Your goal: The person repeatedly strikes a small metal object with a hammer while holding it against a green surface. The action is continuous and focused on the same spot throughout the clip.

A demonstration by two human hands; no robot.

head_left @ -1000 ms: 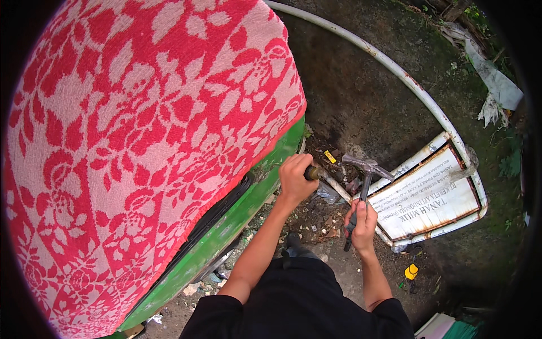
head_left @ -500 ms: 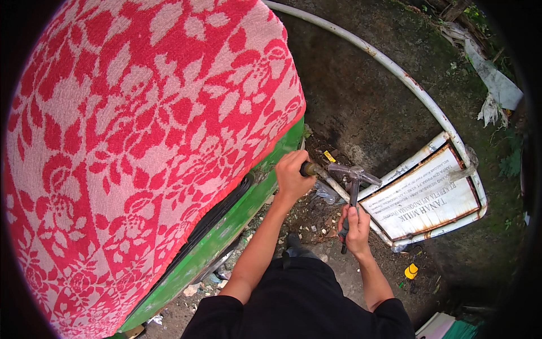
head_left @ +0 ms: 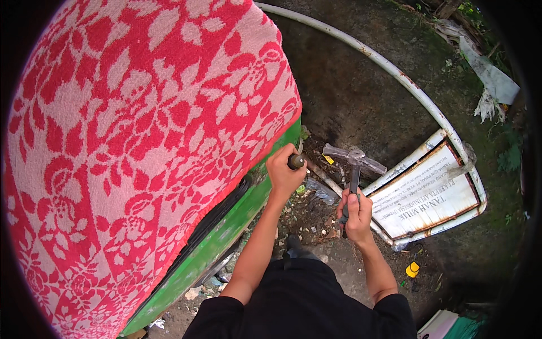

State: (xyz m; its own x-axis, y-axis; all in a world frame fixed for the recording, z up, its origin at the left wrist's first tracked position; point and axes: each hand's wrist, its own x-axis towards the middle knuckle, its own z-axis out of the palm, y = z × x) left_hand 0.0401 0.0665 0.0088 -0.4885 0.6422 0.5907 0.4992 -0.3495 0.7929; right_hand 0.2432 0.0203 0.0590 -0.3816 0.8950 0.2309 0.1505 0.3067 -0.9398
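Observation:
My left hand (head_left: 285, 171) is closed round a tool with a rounded dark brown handle (head_left: 296, 162), held beside the far end of a green painted panel (head_left: 226, 223). A short pale piece shows past the fist; the tool's working end is mostly hidden, so I cannot tell its kind. To the right, my right hand (head_left: 357, 217) grips a hammer (head_left: 354, 179) by its dark handle, thumb along the shaft. The hammer's worn metal head points away from me, a little apart from the left hand. A red and pink floral cloth (head_left: 152, 130) covers the top above the green panel.
A bent white pipe frame (head_left: 389, 65) curves round on the right and holds a rusty white sign (head_left: 429, 192). Rubble and litter lie on the ground below, with a yellow plastic piece (head_left: 412, 269) near my right arm. Black tubing (head_left: 217, 212) runs under the cloth edge.
My left hand has shifted slightly left and turned, bringing the handle's end toward me. The hammer head has moved up and away a little, with my right hand slightly higher.

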